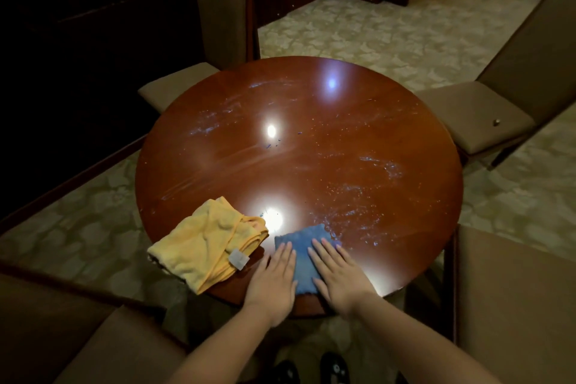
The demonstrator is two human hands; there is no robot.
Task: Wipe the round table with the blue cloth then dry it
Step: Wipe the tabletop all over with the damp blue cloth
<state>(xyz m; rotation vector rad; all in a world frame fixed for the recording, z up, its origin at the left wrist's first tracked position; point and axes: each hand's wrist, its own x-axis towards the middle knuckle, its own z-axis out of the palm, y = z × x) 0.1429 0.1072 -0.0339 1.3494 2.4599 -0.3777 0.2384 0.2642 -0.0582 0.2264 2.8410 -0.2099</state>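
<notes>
The round, glossy red-brown table (311,134) fills the middle of the view, with wet streaks and droplets across its top. A blue cloth (304,246) lies flat near the front edge. My left hand (274,280) rests flat on the cloth's left side, fingers straight. My right hand (338,274) presses flat on its right side, fingers straight and spread a little. A folded yellow towel (208,243) with a white label lies just left of the blue cloth, partly overhanging the table's front-left edge.
Upholstered chairs surround the table: one at the back left (218,25), one at the right (486,115), one at the front right (514,305) and one at the front left (78,337). Patterned carpet (374,31) covers the floor. My black shoes (311,368) show below.
</notes>
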